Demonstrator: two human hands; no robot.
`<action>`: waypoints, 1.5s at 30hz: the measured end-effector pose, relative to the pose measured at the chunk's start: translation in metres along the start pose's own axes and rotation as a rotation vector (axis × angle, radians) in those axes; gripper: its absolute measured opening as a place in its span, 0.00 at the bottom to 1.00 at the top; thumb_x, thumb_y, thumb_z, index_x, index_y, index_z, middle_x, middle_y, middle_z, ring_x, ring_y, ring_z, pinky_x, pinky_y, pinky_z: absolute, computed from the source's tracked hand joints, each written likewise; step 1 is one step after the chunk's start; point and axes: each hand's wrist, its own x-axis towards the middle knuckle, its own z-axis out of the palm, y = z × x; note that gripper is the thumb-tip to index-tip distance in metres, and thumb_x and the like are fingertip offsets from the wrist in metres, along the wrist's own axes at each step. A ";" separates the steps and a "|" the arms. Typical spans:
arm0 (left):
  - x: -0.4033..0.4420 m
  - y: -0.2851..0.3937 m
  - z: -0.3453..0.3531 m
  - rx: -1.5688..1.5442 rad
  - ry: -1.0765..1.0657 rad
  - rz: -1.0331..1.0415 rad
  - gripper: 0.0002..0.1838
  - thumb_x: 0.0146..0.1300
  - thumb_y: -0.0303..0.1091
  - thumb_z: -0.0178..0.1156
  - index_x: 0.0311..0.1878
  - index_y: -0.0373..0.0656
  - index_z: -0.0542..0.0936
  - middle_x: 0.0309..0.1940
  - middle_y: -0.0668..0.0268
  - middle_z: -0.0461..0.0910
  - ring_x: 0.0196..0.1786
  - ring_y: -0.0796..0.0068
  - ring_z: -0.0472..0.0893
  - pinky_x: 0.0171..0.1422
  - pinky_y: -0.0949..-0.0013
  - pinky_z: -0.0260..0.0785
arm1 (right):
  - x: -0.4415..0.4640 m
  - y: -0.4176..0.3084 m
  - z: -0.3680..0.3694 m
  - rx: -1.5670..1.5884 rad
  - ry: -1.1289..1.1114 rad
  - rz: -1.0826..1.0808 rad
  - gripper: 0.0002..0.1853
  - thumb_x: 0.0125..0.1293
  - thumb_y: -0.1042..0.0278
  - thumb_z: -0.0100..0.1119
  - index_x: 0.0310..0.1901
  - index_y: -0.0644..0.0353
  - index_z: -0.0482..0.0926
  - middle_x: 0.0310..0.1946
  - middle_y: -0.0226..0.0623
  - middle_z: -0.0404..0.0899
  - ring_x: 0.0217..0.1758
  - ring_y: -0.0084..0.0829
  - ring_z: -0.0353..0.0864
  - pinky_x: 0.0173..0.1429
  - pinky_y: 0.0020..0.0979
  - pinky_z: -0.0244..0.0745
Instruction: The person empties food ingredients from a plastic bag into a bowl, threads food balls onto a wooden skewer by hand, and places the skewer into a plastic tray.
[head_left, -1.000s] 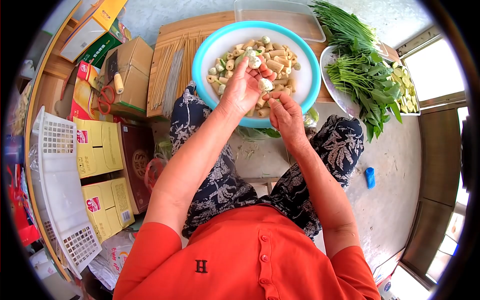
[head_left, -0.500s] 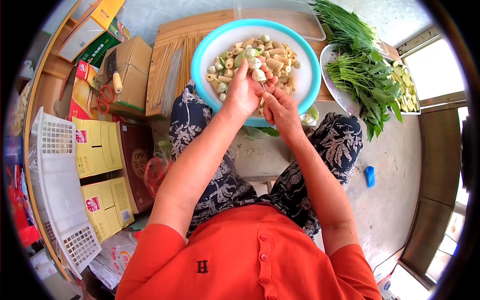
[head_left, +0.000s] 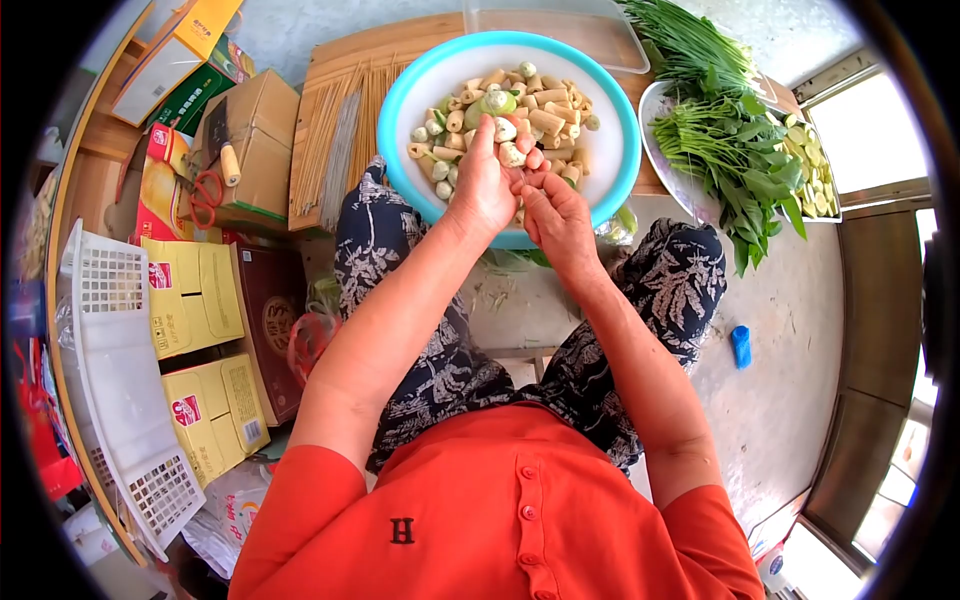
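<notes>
While the left hand (head_left: 487, 186) holds two vegetables (head_left: 511, 155), the right hand (head_left: 562, 220) pinches one skewer (head_left: 519, 177).

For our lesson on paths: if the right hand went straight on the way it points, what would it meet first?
The right hand would probably meet the left hand first, then the small, round, whitish-green vegetable held there; depth is unclear.

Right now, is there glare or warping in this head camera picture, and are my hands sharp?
In the head view, the window at right is washed out to white; in the head view, the brown panel bows at the dark, curved edge; in the head view, your left hand and right hand are fairly clear, though fine detail between them is hard to tell.
</notes>
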 end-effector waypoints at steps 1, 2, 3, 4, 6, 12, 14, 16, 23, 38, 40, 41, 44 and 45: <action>0.000 -0.001 0.000 0.000 0.001 -0.006 0.20 0.74 0.52 0.36 0.40 0.47 0.69 0.26 0.69 0.66 0.29 0.72 0.67 0.44 0.65 0.67 | 0.000 -0.001 0.000 0.023 0.009 0.010 0.06 0.68 0.73 0.50 0.34 0.62 0.75 0.16 0.21 0.64 0.17 0.13 0.60 0.21 0.19 0.54; 0.002 -0.004 -0.004 0.000 0.001 -0.006 0.20 0.74 0.52 0.36 0.40 0.47 0.69 0.26 0.69 0.66 0.29 0.72 0.67 0.44 0.65 0.67 | 0.001 -0.001 0.000 0.023 0.009 0.010 0.06 0.68 0.73 0.50 0.34 0.62 0.75 0.16 0.21 0.64 0.17 0.13 0.60 0.21 0.19 0.54; 0.005 -0.008 -0.011 -0.031 -0.027 -0.006 0.20 0.74 0.52 0.36 0.42 0.46 0.70 0.27 0.68 0.67 0.31 0.71 0.68 0.44 0.66 0.67 | 0.004 0.001 -0.001 0.022 0.015 0.007 0.06 0.68 0.72 0.50 0.34 0.62 0.75 0.15 0.21 0.64 0.17 0.13 0.60 0.21 0.19 0.54; 0.005 -0.008 -0.010 -0.062 -0.056 -0.006 0.21 0.74 0.52 0.36 0.43 0.46 0.71 0.28 0.67 0.69 0.32 0.70 0.70 0.45 0.67 0.67 | 0.006 0.001 -0.001 0.021 0.022 0.005 0.06 0.69 0.72 0.50 0.34 0.62 0.75 0.15 0.21 0.64 0.17 0.14 0.60 0.21 0.20 0.54; 0.006 -0.006 -0.007 0.014 0.006 -0.001 0.21 0.74 0.52 0.36 0.47 0.45 0.71 0.31 0.65 0.72 0.36 0.68 0.72 0.45 0.67 0.68 | 0.009 -0.002 -0.004 0.022 0.011 0.024 0.07 0.69 0.71 0.49 0.34 0.61 0.75 0.15 0.22 0.65 0.17 0.14 0.61 0.21 0.20 0.55; 0.016 0.031 -0.019 0.531 0.293 0.095 0.20 0.71 0.43 0.47 0.59 0.41 0.66 0.44 0.58 0.77 0.43 0.67 0.79 0.47 0.63 0.74 | 0.010 -0.017 -0.025 0.105 0.142 0.033 0.09 0.71 0.67 0.48 0.39 0.61 0.77 0.14 0.21 0.64 0.16 0.14 0.58 0.21 0.18 0.52; 0.018 0.044 -0.028 0.702 0.326 0.163 0.17 0.70 0.41 0.51 0.53 0.39 0.71 0.41 0.61 0.78 0.40 0.69 0.80 0.46 0.65 0.75 | 0.008 -0.020 -0.036 0.153 0.159 0.039 0.10 0.71 0.67 0.48 0.41 0.62 0.77 0.14 0.22 0.64 0.16 0.14 0.58 0.21 0.18 0.52; 0.021 0.049 -0.032 0.778 0.307 0.198 0.15 0.69 0.40 0.51 0.50 0.38 0.74 0.39 0.62 0.79 0.38 0.70 0.80 0.45 0.66 0.75 | 0.006 -0.022 -0.042 0.173 0.176 0.044 0.10 0.71 0.67 0.47 0.41 0.62 0.77 0.14 0.22 0.63 0.16 0.14 0.57 0.21 0.18 0.51; 0.015 0.022 -0.053 2.142 0.208 0.197 0.12 0.57 0.32 0.60 0.45 0.49 0.78 0.41 0.57 0.79 0.40 0.54 0.80 0.44 0.54 0.72 | 0.000 -0.021 -0.047 0.176 0.175 0.034 0.11 0.71 0.66 0.47 0.41 0.63 0.77 0.14 0.23 0.64 0.15 0.15 0.57 0.21 0.18 0.51; 0.010 0.013 -0.045 2.345 0.303 -0.011 0.22 0.53 0.37 0.68 0.50 0.39 0.77 0.48 0.51 0.75 0.53 0.51 0.77 0.55 0.56 0.70 | -0.015 -0.019 -0.042 0.136 0.079 0.105 0.10 0.71 0.66 0.48 0.41 0.62 0.75 0.14 0.22 0.63 0.15 0.15 0.57 0.20 0.18 0.51; 0.008 0.015 -0.043 2.355 0.324 -0.009 0.22 0.53 0.38 0.69 0.49 0.38 0.77 0.48 0.51 0.75 0.53 0.52 0.77 0.55 0.55 0.70 | -0.016 -0.018 -0.041 0.124 0.081 0.100 0.09 0.71 0.66 0.48 0.40 0.62 0.75 0.14 0.22 0.63 0.15 0.14 0.57 0.19 0.18 0.51; 0.008 0.016 -0.042 2.365 0.345 -0.009 0.22 0.52 0.38 0.69 0.48 0.36 0.78 0.48 0.51 0.74 0.53 0.52 0.77 0.54 0.55 0.70 | -0.016 -0.018 -0.041 0.112 0.083 0.096 0.09 0.71 0.66 0.48 0.39 0.62 0.75 0.13 0.22 0.64 0.14 0.13 0.57 0.18 0.18 0.51; 0.006 0.020 -0.041 2.347 0.333 -0.005 0.22 0.52 0.38 0.69 0.47 0.36 0.78 0.50 0.51 0.74 0.53 0.52 0.76 0.54 0.55 0.70 | -0.016 -0.016 -0.040 0.110 0.072 0.113 0.09 0.71 0.66 0.48 0.39 0.62 0.75 0.13 0.22 0.64 0.14 0.13 0.57 0.18 0.18 0.51; 0.006 0.019 -0.044 2.348 0.333 -0.005 0.22 0.52 0.38 0.69 0.47 0.36 0.78 0.50 0.51 0.74 0.53 0.52 0.76 0.54 0.55 0.70 | -0.016 -0.015 -0.040 0.111 0.071 0.113 0.09 0.71 0.66 0.48 0.39 0.62 0.75 0.13 0.22 0.64 0.14 0.13 0.57 0.18 0.18 0.51</action>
